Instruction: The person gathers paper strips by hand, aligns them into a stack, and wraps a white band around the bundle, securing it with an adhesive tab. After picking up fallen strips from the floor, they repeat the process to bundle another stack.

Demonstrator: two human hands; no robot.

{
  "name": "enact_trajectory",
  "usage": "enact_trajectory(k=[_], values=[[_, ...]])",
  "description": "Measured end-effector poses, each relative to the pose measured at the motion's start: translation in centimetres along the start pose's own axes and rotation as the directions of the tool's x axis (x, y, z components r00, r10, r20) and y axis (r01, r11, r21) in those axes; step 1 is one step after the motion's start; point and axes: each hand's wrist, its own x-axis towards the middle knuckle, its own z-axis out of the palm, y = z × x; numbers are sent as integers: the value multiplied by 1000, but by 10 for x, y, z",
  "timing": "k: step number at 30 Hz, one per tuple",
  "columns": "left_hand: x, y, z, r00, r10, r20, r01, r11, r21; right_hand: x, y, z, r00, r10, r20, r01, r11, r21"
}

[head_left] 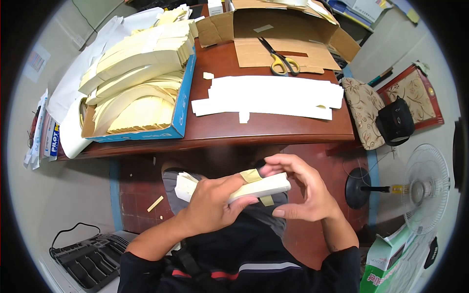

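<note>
A thick bundle of cream paper strips [266,186] is held above my lap by my left hand [210,202], its thumb in front and its fingers wrapped over the top. A short piece of beige tape [251,175] stands over the bundle's upper edge, and another bit of it shows below. Around the right end of the bundle curves my right hand [312,190], open, with the thumb well apart from the fingers. Those fingertips are close behind the bundle's top edge, near the tape, and partly hidden.
On the desk [220,133] stands a blue box [181,110] heaped with cream paper strips. White paper strips [268,97], yellow-handled scissors [281,61] and an opened cardboard box [283,36] lie beside it. A fan [420,188] is at right, a black plastic machine [88,259] lower left.
</note>
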Motion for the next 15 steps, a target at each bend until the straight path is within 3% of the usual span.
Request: enact_trajectory(k=[2, 3, 4, 6, 8, 9, 12, 15], values=[[0, 2, -3, 998, -53, 35, 56, 994, -98, 0, 9, -3, 982, 168, 89, -187, 930, 316], [-1, 3, -5, 995, -82, 58, 90, 984, -151, 2, 20, -13, 973, 173, 150, -224, 863, 452], [-1, 4, -6, 991, -108, 83, 123, 971, -204, 6, 24, -18, 974, 198, 113, -228, 843, 487], [-3, 4, -5, 993, -77, 94, 86, 992, -92, 12, 28, -21, 983, 178, 53, -184, 881, 436], [-3, 4, -5, 996, -46, 74, 49, 998, -30, 17, 19, -15, 997, -58, 46, 55, 997, 57], [-2, 5, -4, 998, -29, 52, 30, 999, -27, 20, 11, -8, 982, -172, 75, 180, 974, -136], [1, 8, -1, 999, -23, 22, 24, 999, -40, 19, 4, 5, 937, -345, 53, 334, 843, -421], [1, 9, -2, 998, -39, 46, 40, 999, -32, 18, -5, 14, 909, -417, 12, 359, 767, -533]])
